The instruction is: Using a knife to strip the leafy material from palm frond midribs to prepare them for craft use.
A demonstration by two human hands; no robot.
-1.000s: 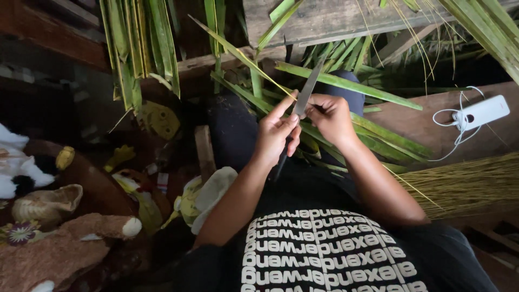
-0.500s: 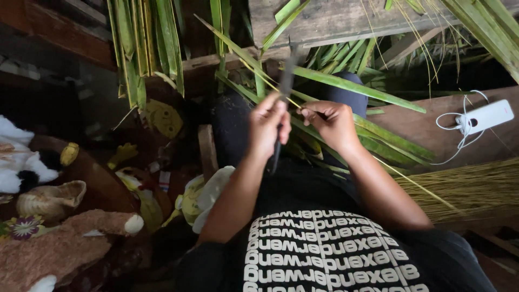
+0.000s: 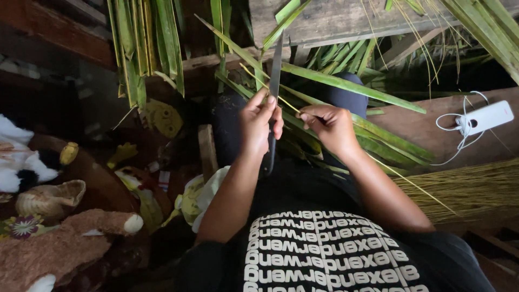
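My left hand (image 3: pixel 258 124) is closed around a long knife (image 3: pixel 274 70) whose grey blade points up and away from me. My right hand (image 3: pixel 331 127) pinches a thin yellowish leaf midrib (image 3: pixel 270 92) that runs up left under the blade and trails back down right past my forearm. A long green palm leaf strip (image 3: pixel 351 85) lies across my lap behind both hands. More green palm leaves (image 3: pixel 378 138) are piled over my knees.
A bundle of stripped yellowish midribs (image 3: pixel 465 186) lies at the right. A white power bank with a cable (image 3: pixel 484 117) rests on a wooden board. Hanging palm leaves (image 3: pixel 143 43) are at the upper left. Stuffed toys (image 3: pixel 65 238) and clutter fill the lower left.
The knife has swung from leaning right to nearly upright, and my left hand has moved left and up along the midrib. My right hand has kept its pinch on the midrib.
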